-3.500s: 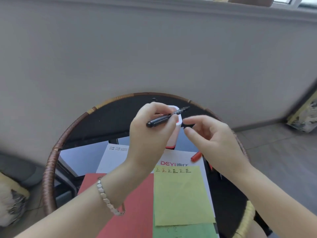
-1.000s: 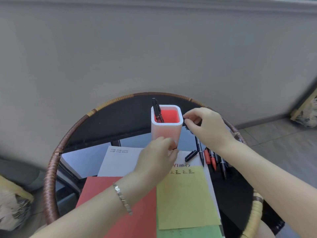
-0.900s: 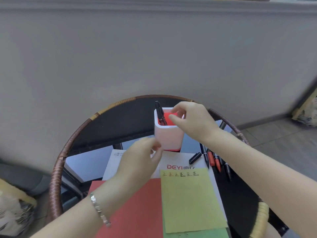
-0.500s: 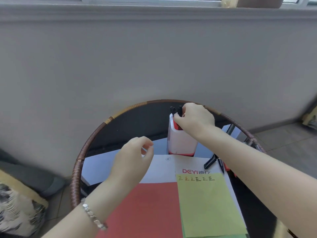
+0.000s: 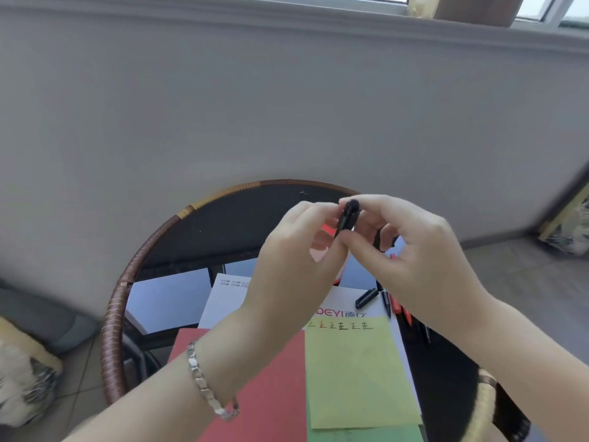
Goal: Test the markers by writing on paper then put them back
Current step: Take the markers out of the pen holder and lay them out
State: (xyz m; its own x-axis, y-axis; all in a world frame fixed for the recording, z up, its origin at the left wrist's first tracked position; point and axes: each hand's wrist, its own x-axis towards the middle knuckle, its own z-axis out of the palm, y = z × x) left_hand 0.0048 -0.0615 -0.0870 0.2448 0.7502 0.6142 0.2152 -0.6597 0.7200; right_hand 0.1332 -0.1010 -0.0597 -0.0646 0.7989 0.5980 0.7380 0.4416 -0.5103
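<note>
Raised above table (image 5: 143, 260): black marker (image 5: 348, 216), pinched by left hand (image 5: 296, 260) at the lower barrel and by right hand (image 5: 411, 250) at the upper end. Probably light, stiff, smooth plastic, apt to slip under a cap pull. Best gripped mid-barrel.

Counted:
- one marker in hand
- one loose cap (image 5: 366, 298) on white paper (image 5: 229, 298)
- at least three spare markers (image 5: 386, 303) lying just beside it, more perhaps hidden by the right arm
- four paper sheets
</note>
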